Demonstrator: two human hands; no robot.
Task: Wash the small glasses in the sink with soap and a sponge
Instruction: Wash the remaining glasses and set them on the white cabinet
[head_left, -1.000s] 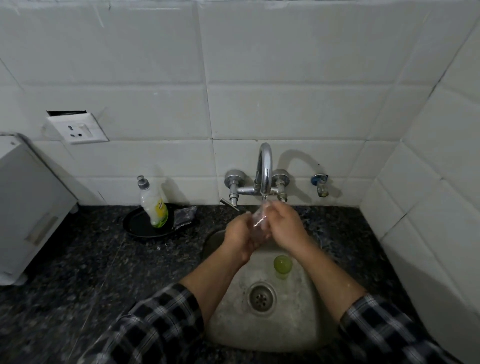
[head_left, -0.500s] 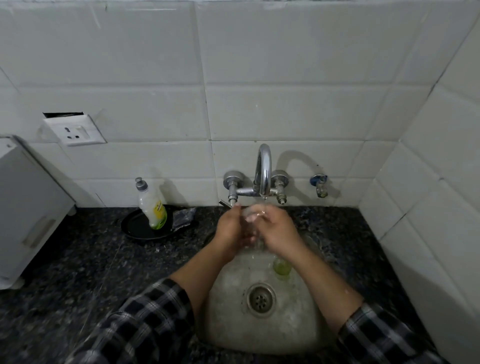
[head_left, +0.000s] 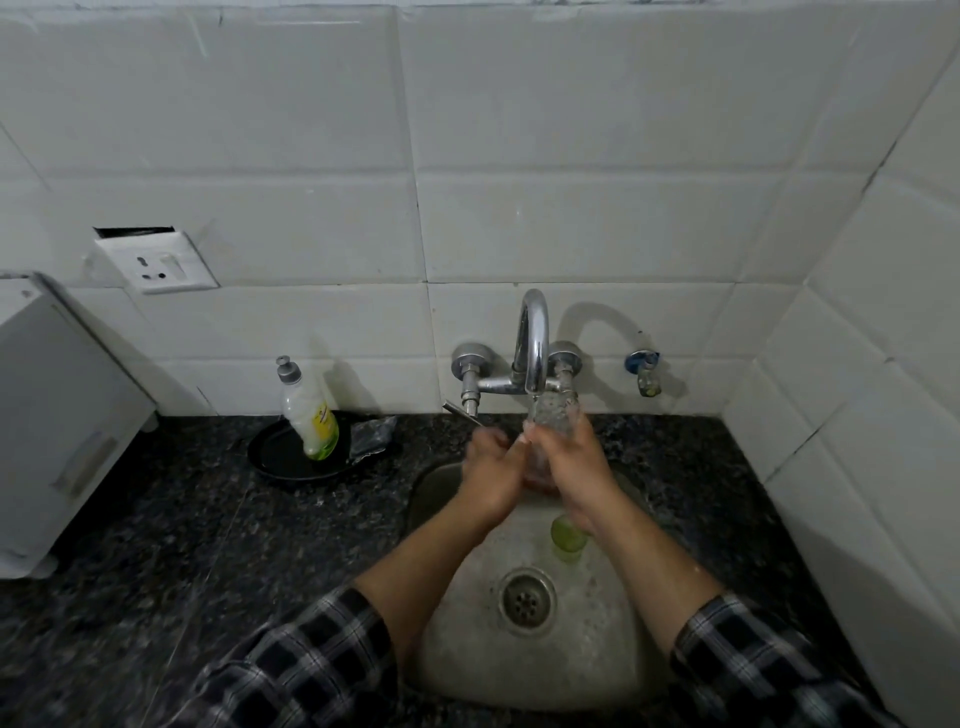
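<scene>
Lifting it since a moment ago, the right hand (head_left: 576, 467) curls its fingers round the glass (head_left: 551, 415), now upright under the tap (head_left: 535, 338). The left hand (head_left: 488, 470) is just beside, its fingers too blurred to tell. Probably rinsing; a green glass (head_left: 567, 535) waits in the sink (head_left: 597, 649).

left hand (head_left: 491, 467): fingers curled, blurred; right hand (head_left: 569, 462): fingers grip glass (head_left: 551, 411); forearms converge
</scene>
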